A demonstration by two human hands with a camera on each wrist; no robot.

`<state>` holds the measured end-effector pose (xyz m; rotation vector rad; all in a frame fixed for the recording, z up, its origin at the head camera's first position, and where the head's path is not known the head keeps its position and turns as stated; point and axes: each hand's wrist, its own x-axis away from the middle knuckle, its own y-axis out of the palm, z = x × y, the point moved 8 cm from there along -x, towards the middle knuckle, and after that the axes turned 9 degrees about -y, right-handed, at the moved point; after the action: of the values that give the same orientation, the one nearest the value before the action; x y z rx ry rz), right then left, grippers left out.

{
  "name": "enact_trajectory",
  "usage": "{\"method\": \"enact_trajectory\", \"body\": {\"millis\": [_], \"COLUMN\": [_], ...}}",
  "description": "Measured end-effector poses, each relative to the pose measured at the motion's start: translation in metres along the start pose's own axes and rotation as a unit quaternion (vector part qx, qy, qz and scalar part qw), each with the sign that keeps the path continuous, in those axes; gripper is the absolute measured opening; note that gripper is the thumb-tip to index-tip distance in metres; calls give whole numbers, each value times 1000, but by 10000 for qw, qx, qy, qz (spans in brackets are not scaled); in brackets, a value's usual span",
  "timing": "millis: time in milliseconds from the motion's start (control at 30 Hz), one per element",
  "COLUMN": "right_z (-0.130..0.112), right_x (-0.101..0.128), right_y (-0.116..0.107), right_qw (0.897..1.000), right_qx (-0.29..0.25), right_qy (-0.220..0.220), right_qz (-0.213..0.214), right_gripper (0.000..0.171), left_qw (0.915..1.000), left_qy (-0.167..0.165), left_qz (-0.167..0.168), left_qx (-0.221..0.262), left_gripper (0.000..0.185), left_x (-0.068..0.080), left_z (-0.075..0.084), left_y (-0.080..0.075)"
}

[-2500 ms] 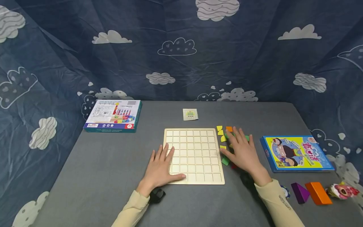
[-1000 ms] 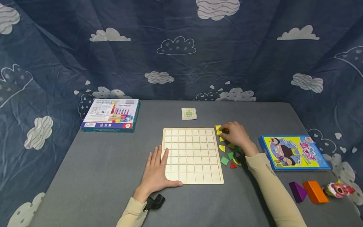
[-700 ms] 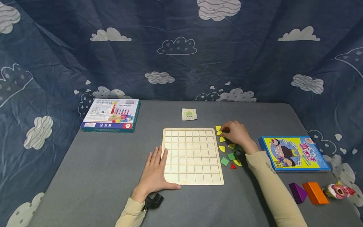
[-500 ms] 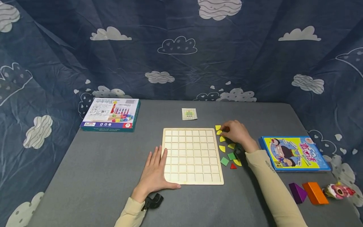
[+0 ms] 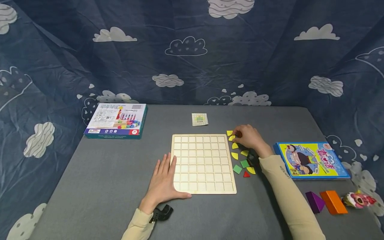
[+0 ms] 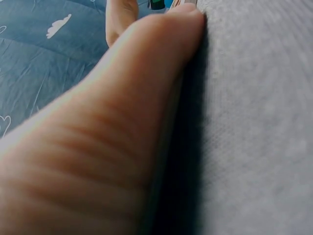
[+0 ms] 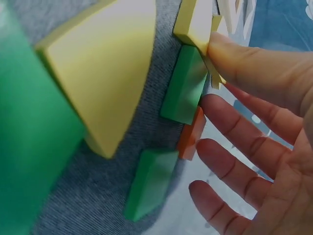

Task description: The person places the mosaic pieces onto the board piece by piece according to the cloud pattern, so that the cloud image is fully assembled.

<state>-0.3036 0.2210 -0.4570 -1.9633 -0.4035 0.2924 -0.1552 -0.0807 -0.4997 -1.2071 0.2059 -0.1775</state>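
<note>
I see my left hand [image 5: 163,181] lying flat on the desk [image 5: 105,166], fingers straight and together, its fingertips on the near left corner of the wooden grid board [image 5: 202,163] and the thumb along the board's front edge. In the left wrist view only the thumb [image 6: 146,98] shows, pressed down on grey felt.

My right hand [image 5: 249,138] sits among the loose pieces just right of the board's far corner. In the right wrist view its fingers [image 7: 244,152] are loosely spread and bent, and the thumb [image 7: 254,68] touches a yellow piece [image 7: 193,22]; beside the fingers lie a green piece [image 7: 186,85], an orange piece [image 7: 191,137] and another green one [image 7: 149,188]. I cannot tell whether anything is truly pinched.

More pieces lie nearer me: yellow wedges [image 5: 235,155], a green square [image 5: 237,169], a red triangle [image 5: 246,174].

A small card [image 5: 199,119] lies beyond the board, a box [image 5: 115,120] far left, a blue book [image 5: 312,160] at right, and purple [image 5: 314,201] and orange [image 5: 334,201] blocks near right.
</note>
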Motion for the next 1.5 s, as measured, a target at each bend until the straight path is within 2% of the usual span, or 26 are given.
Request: {"method": "enact_trajectory", "body": {"millis": [400,633,800,933,1000,1200,1500], "right_z": [7,1,-6,-17,-25,-56,-88], "right_x": [3,13,22,24,23,12,-6], "right_y": [3,3,-2,-3,-1,10,31], "right_qw": [9967,9940,9891,9818,9785,9726,9696], "right_qx": [-738,-772,-781,-985,-1174,-1784,-2128], "right_qy": [183,492,571,381,250,-95,-203], "right_qz": [278,591,1106,1578,1678,1487,1193], "right_gripper": [16,12,12,13,13,13,12], "left_qw": [9999,9998,9997,9995,9994,9990,9998], "left_qy": [5,6,59,74,71,143,-54], "left_qz": [128,171,222,289,319,416,125], "left_qx": [-59,-63,-40,-64,-64,-42,-144], "left_gripper": [138,138,138,137,137,136,138], "left_x": [-1,-3,-3,-3,-3,-3,-3], "left_z": [1,1,2,2,1,3,1], "left_y": [1,1,1,-1,-2,-3,2]}}
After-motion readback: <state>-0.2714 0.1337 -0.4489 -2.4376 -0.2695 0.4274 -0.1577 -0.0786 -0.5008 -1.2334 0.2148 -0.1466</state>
